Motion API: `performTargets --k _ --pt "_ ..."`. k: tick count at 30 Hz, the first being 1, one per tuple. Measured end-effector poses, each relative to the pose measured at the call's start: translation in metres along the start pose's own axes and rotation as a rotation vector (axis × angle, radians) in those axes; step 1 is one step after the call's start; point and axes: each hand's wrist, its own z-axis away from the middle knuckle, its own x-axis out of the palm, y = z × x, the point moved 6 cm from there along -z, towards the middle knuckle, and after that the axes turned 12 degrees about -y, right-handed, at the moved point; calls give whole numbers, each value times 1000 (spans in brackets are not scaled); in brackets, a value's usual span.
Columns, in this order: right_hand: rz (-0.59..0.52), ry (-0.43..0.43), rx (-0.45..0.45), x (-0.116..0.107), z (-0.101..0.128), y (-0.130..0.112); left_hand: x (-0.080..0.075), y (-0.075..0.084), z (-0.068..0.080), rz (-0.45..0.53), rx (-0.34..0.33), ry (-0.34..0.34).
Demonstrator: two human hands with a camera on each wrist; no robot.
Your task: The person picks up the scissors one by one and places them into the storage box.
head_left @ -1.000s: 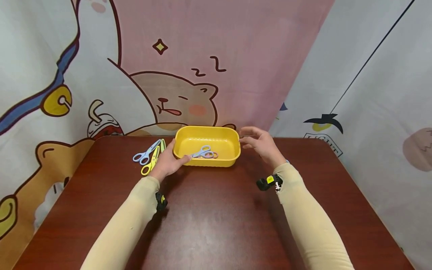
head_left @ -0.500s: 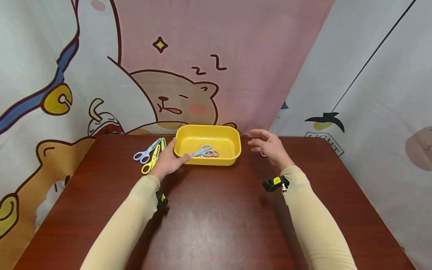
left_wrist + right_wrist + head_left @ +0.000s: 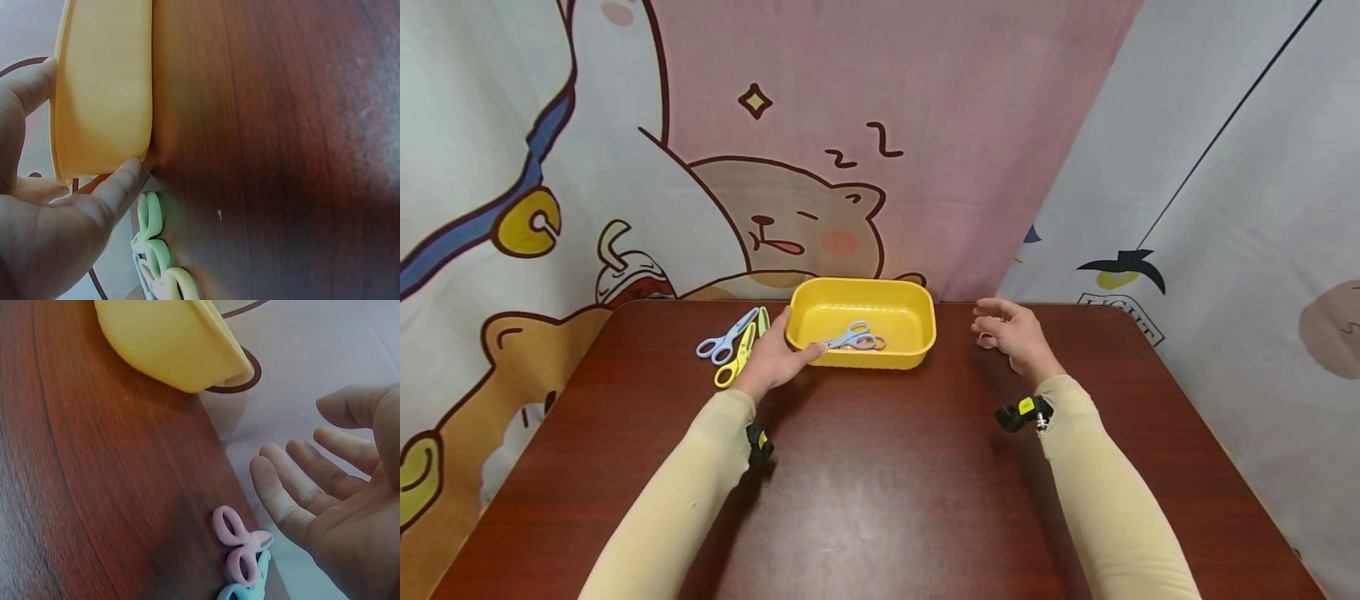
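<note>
My left hand (image 3: 771, 358) grips the left end of a yellow plastic tray (image 3: 880, 361), thumb over its front edge and fingers along its side. Inside the tray lie a pair of light blue scissors (image 3: 852, 335) and, partly under them, pink-handled scissors (image 3: 880, 342). Right of the tray, my right hand (image 3: 1017, 340) hovers with relaxed, spread fingers and nothing in them. Pink scissors (image 3: 251, 544) and light teal scissors (image 3: 257, 584) lie on the table close by it, mostly hidden by the hand in the head view.
Left of the tray lie blue scissors (image 3: 722, 343), yellow scissors (image 3: 739, 360) and green scissors (image 3: 763, 320), partly behind my left hand. The brown wooden table (image 3: 865, 483) ends at a printed cartoon curtain (image 3: 970, 150) just behind the tray.
My right hand has moved rightward, away from the tray's right end, and slightly closer to me. The left hand and the tray have stayed in place.
</note>
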Motion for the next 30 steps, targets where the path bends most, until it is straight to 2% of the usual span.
performTargets --k 3,10,24,30 --pt "20 32 24 -5 2 3 -1 0 0 -1 5 3" --pt "144 112 68 -14 7 7 -1 2 -2 -11 13 13" --pt "162 165 92 -23 7 17 2 3 5 -30 8 19" --pt "223 207 143 -28 8 21 5 7 8 -24 2 24"
